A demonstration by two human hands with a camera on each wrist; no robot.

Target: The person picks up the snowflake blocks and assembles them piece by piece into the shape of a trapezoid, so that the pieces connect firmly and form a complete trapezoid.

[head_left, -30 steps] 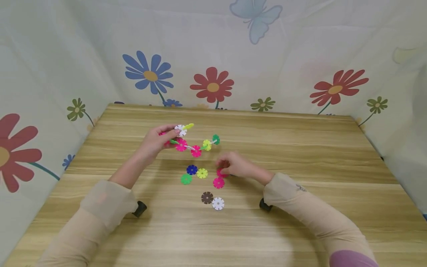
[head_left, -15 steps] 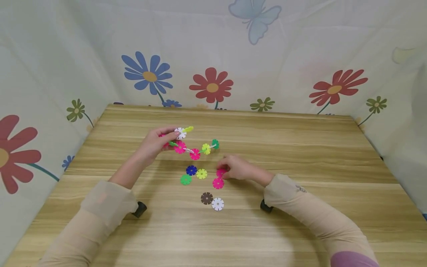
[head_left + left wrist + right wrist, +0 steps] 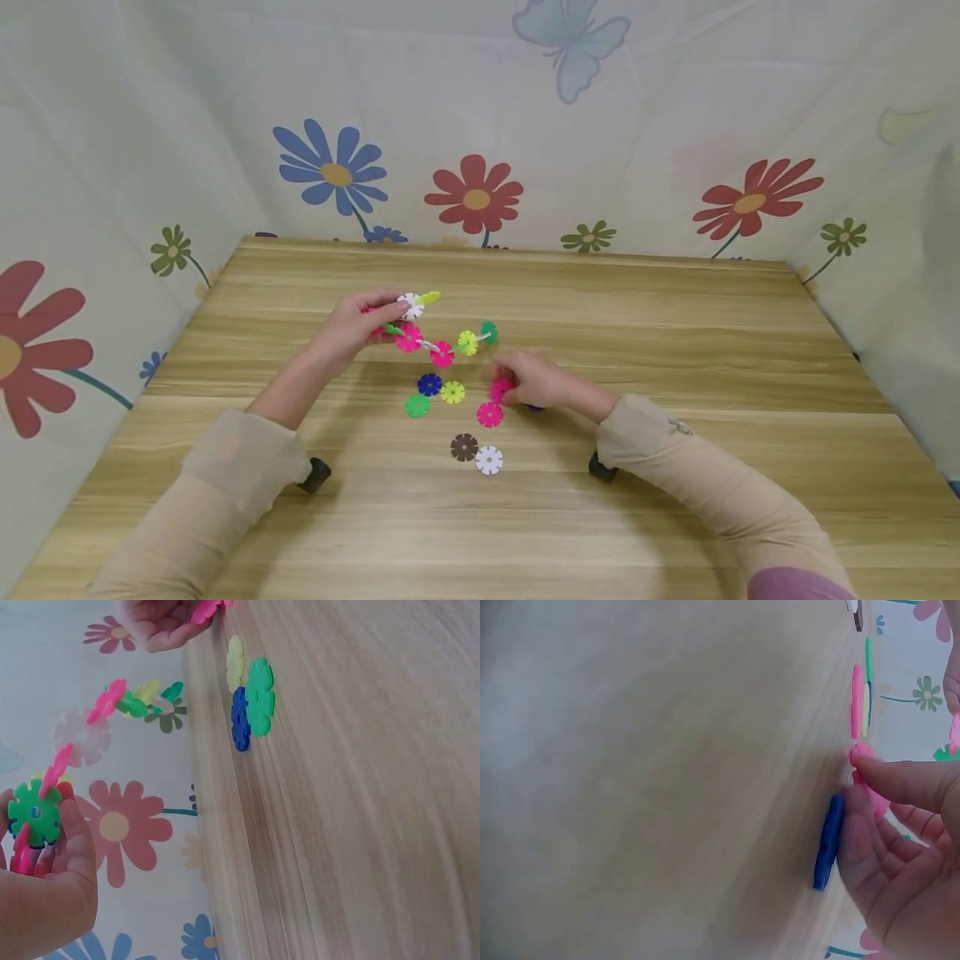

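My left hand [image 3: 356, 329] grips one end of a chain of interlocking notched plastic discs, held above the table. Pink, green, white and yellow discs make up the chain; a pink disc [image 3: 408, 338] hangs just past the fingers, and a dark green disc [image 3: 489, 332] ends it on the right. Between thumb and fingers, my right hand [image 3: 536, 379] pinches a loose pink disc [image 3: 870, 784], tilted up at the tabletop. Another pink disc [image 3: 490, 414] lies flat right beside it. Close under the right hand is a blue disc [image 3: 829, 844], mostly hidden in the head view.
Left of the right hand lie a blue disc [image 3: 430, 384], a yellow disc [image 3: 452, 392] and a light green disc [image 3: 417, 406], grouped together. Nearer me are a brown disc [image 3: 464, 447] and a white disc [image 3: 489, 460]. A flower-print curtain [image 3: 645, 150] surrounds the wooden table [image 3: 712, 333].
The left hand has lowered the chain a little, bringing it nearer the loose discs. My right hand has shifted slightly right with the pink disc, and more of the blue disc shows under it.
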